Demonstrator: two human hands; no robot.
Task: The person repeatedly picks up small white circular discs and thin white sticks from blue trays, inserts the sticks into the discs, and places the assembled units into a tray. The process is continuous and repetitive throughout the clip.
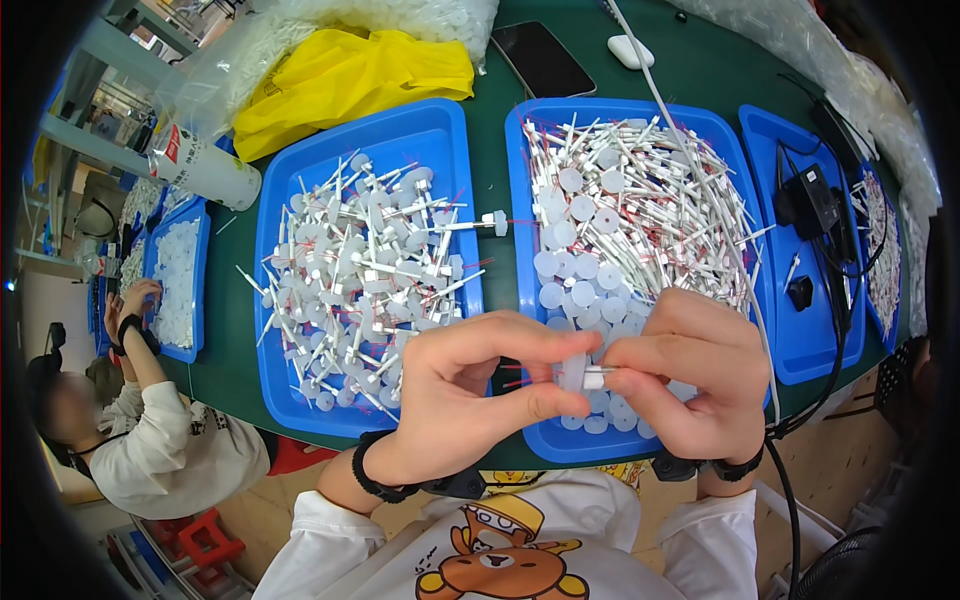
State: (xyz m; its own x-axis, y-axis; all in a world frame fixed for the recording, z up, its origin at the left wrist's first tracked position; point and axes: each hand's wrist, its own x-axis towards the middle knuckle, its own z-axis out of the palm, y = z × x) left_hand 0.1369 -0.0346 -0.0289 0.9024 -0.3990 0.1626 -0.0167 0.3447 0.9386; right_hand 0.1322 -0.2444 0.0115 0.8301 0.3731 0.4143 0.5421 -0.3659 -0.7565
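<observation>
Above the near part of the right-hand blue tray, both my hands meet at one small piece. Between thumb and forefinger, my left hand pinches a translucent white plastic disc by its edges. Thin red wires stick out of the disc toward my left palm. My right hand pinches a white wired stick whose end meets the disc. Its far end is hidden by my fingers. The tray below holds many loose discs on its left and near side, and a heap of white sticks with red wires.
Left of it, another blue tray holds discs joined to sticks. One joined piece lies between the trays. Around them are a phone, a white case, a yellow bag, a cup and a cabled black adapter. A co-worker sits left.
</observation>
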